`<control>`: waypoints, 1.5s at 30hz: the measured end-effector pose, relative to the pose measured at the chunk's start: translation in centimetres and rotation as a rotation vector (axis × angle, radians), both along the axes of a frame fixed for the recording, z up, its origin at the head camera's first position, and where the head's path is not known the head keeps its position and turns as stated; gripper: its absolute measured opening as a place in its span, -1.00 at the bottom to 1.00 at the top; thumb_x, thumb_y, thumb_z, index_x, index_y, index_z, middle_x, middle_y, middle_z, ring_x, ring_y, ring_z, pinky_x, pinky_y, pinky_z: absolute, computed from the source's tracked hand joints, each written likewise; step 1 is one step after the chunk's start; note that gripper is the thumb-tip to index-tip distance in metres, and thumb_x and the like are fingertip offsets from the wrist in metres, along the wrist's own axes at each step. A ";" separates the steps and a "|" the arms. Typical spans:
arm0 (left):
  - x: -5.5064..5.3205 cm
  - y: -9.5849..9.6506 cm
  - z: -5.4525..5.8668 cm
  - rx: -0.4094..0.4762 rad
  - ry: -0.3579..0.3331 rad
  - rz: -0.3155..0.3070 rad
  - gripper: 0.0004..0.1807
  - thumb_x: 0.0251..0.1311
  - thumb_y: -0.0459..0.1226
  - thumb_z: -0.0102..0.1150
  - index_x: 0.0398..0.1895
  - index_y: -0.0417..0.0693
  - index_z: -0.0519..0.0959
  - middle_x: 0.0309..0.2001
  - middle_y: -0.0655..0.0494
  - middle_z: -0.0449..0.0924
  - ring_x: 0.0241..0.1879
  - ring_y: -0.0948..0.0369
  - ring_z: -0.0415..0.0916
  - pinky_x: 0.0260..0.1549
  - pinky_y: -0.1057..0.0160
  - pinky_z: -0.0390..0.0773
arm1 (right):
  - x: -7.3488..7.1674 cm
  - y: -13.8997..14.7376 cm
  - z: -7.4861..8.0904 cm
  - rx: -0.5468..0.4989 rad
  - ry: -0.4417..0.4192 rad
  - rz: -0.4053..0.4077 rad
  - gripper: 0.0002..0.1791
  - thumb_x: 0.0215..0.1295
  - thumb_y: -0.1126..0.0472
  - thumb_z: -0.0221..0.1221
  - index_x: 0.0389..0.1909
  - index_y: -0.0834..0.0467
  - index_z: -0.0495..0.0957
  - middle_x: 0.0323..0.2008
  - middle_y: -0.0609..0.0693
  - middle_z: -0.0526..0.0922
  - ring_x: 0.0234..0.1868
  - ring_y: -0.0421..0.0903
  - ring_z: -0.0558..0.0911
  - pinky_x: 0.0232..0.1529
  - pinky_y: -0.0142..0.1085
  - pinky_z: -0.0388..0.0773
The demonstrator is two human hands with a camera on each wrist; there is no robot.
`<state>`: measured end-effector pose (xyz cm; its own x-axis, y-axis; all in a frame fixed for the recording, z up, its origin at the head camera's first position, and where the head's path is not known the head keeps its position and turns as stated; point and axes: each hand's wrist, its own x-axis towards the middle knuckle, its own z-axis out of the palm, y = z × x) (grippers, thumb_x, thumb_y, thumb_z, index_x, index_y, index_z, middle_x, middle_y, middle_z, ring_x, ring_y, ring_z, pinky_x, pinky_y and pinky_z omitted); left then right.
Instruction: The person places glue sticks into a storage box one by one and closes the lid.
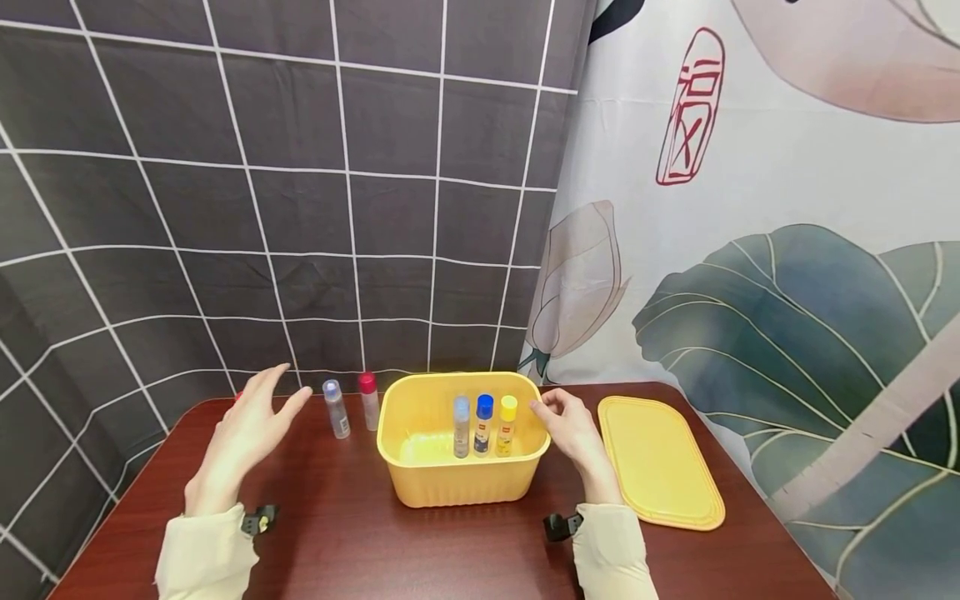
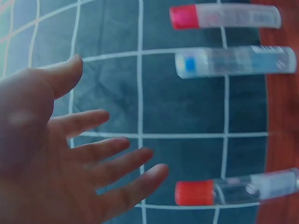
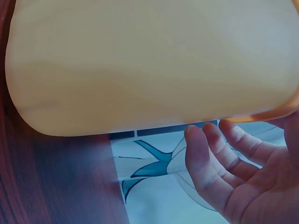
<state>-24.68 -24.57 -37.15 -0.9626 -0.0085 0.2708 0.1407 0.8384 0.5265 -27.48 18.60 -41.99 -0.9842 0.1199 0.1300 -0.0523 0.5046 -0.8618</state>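
My left hand (image 1: 243,429) hovers over the left of the table, fingers spread and nothing in its grasp. Nearest to it, a red-capped clear tube (image 2: 194,192) is mostly hidden behind the hand in the head view. Further right stand a pale blue-capped tube (image 1: 337,410) and a dark red-capped tube (image 1: 369,402). My right hand (image 1: 566,421) pinches the right rim of a yellow plastic bin (image 1: 461,487); its thumb is mostly hidden at the rim in the right wrist view. Inside are upright tubes with light blue (image 1: 461,427), blue (image 1: 483,423) and yellow (image 1: 506,425) caps.
A yellow lid (image 1: 660,462) lies flat to the right of the bin. Everything stands on a dark red-brown table (image 1: 360,550). A dark gridded cloth (image 1: 292,208) hangs behind, and a flower-print curtain (image 1: 615,150) hangs at the right.
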 end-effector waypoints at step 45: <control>-0.8 -4.9 -6.0 0.095 0.083 0.329 -0.59 0.32 -0.22 0.13 0.17 -0.17 0.42 -0.08 -0.32 0.57 -0.20 -0.34 0.49 -0.44 -0.20 0.39 | -0.1 0.1 -0.2 0.021 0.010 -0.001 -0.74 0.32 0.08 0.24 -0.21 0.22 0.56 -0.49 0.03 0.47 -0.42 -0.06 0.47 -0.41 -0.28 0.42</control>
<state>-25.52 -29.48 -43.12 -0.8791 -0.3430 0.3311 -0.0830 0.7941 0.6021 -27.54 18.71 -42.14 -0.9828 0.1179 0.1419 -0.0600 0.5229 -0.8503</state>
